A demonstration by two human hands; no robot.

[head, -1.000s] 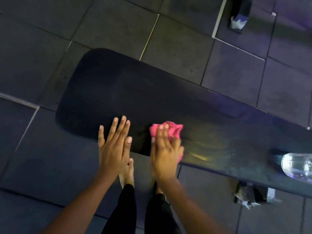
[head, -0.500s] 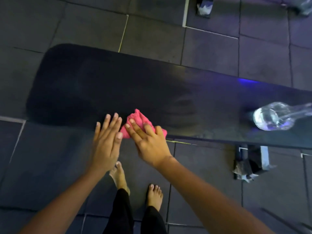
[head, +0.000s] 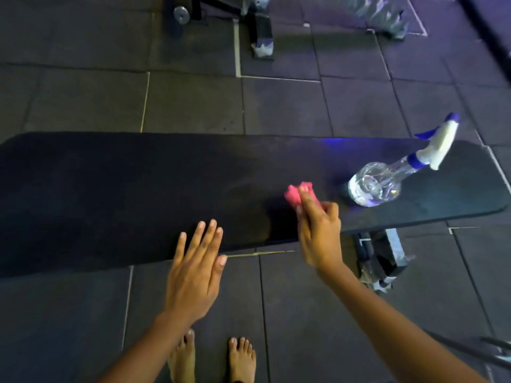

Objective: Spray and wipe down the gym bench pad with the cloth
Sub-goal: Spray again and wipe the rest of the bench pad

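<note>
A long black gym bench pad [head: 138, 189] stretches across the view from left to right. My right hand [head: 318, 233] presses a crumpled pink cloth [head: 297, 196] onto the pad, right of its middle. My left hand [head: 193, 272] lies flat and empty at the pad's near edge, fingers spread. A clear spray bottle [head: 381, 182] with a white and blue trigger head stands on the pad's right part, a short way right of the cloth.
The floor is dark rubber tiles [head: 304, 111]. A bench support foot [head: 381, 261] shows under the pad's right part. Other equipment legs [head: 260, 34] stand at the far side. My bare feet [head: 210, 357] are below, near the pad.
My right hand has swept the pink cloth to the right along the pad, toward the spray bottle. My left hand stays flat at the near edge. The view has shifted right.
</note>
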